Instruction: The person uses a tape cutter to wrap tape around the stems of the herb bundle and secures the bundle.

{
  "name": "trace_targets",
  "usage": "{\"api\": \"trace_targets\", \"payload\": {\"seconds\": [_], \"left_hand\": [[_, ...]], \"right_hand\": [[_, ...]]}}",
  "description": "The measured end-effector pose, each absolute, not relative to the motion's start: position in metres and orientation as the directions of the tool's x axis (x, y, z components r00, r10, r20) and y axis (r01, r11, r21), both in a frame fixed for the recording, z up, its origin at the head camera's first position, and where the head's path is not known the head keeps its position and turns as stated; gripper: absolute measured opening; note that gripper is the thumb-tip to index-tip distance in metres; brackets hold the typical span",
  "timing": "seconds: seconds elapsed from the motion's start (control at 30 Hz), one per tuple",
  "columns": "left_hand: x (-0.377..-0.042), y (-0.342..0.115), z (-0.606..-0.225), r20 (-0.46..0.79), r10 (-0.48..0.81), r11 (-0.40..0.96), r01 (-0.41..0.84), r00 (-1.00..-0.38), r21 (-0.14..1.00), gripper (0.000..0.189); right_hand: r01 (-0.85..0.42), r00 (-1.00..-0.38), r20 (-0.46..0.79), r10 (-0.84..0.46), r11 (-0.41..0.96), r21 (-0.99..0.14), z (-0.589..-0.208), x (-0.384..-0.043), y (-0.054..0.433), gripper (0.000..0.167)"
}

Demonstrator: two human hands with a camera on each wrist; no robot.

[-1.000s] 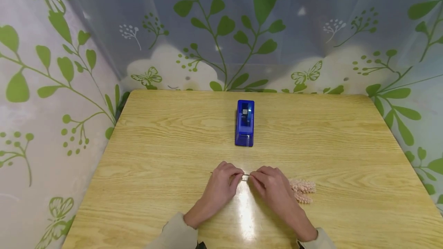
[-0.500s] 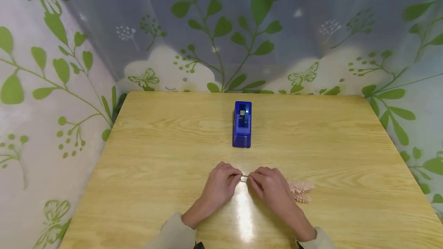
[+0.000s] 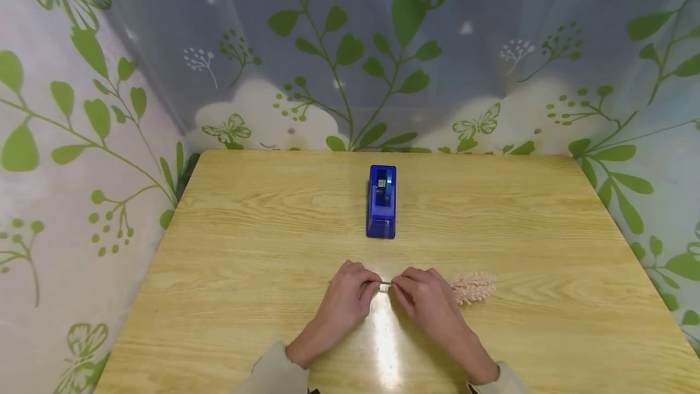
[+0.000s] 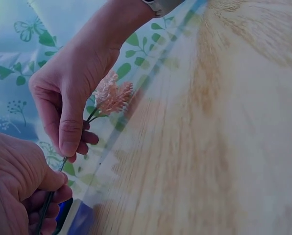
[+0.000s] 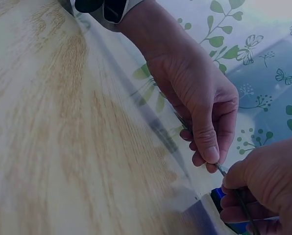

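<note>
An artificial flower with fluffy pink heads [image 3: 474, 288] and a thin dark stem [image 3: 386, 283] is held between both hands, low over the wooden table. My left hand [image 3: 346, 300] pinches the stem with thumb and fingers. A short gap away, my right hand [image 3: 431, 304] pinches it closer to the blossoms, which stick out past that hand to the right. In the left wrist view, the pink heads [image 4: 111, 95] show beyond the right hand [image 4: 75, 93], and the stem runs down through the left hand [image 4: 13, 186]. The fingers hide most of the stem.
A blue tape dispenser [image 3: 381, 202] stands on the table [image 3: 262, 211] beyond the hands, near the middle. Behind the table's far edge hangs a curtain [image 3: 350, 102] printed with green leaves and butterflies, which also runs along both sides.
The pink heads have turned with the stem: two spread sprigs now overlap as one bunch. Both hands keep their pinch in nearly the same place. The head view has shifted slightly.
</note>
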State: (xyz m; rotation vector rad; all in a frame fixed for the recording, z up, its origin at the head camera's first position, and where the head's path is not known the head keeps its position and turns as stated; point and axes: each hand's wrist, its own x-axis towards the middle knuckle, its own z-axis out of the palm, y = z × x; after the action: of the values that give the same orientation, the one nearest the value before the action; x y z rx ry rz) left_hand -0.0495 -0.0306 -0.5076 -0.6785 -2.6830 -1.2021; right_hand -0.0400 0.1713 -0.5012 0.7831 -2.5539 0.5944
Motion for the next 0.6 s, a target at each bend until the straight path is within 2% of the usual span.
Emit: {"api": "trace_targets", "payload": {"seconds": [0.1, 0.23, 0.6], "left_hand": [[-0.0513, -0.0311, -0.5078, 0.326, 0.339, 0.569, 0.468, -0.883, 0.676, 0.009], [-0.052, -0.0311, -0.5091, 0.363, 0.332, 0.561, 0.492, -0.871, 0.666, 0.01], [-0.0514, -0.0326, -0.5101, 0.355, 0.333, 0.589, 0.487, -0.874, 0.645, 0.011]], "right_hand": [[-0.567, -0.795, 0.432, -0.425, 0.774, -0.281, -0.4994, -0.0391, 0.1704, 0.002], [-0.548, -0.815, 0.382, -0.436, 0.795, -0.26, -0.4991, -0.0372, 0.1705, 0.009], [-0.616, -0.746, 0.473, -0.469, 0.757, -0.22, -0.4997, -0.0423, 0.1697, 0.01]]}}
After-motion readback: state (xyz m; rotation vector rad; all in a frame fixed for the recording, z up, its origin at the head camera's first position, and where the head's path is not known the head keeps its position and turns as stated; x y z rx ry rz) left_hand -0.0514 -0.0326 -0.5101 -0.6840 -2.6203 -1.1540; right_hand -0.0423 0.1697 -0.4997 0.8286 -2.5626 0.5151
